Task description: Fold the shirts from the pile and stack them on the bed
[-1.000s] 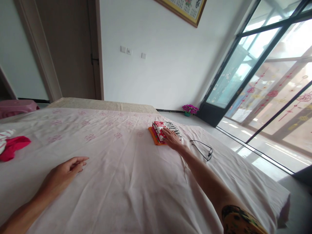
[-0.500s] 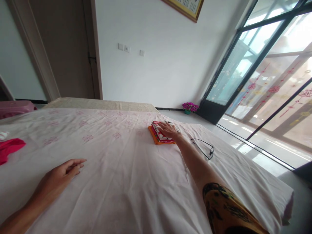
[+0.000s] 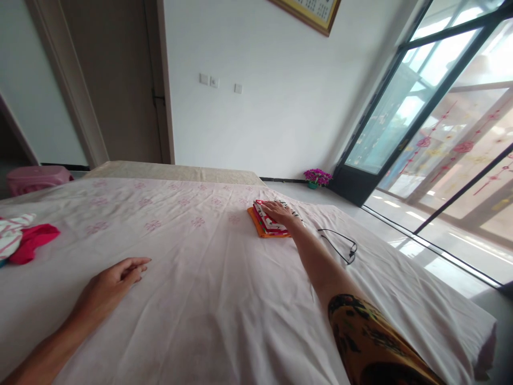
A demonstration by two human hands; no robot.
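Head cam: the right hand (image 3: 279,211) is flat, fingers a bit spread, palm down on a squarish stack of folded red, white and orange fabric (image 3: 266,225) right under it. Thin black-framed glasses (image 3: 351,252) lie to that hand's right. Left hand (image 3: 114,279) is loosely curled, thumb slightly off the fingers, over the pale flower-print fabric sheet (image 3: 192,315), crumpled bright red cloth (image 3: 38,241) further left of it

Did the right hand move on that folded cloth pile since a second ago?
Yes. Judged against the purple flowers on the floor, the right hand has moved farther forward and a little left across the folded cloth pile.
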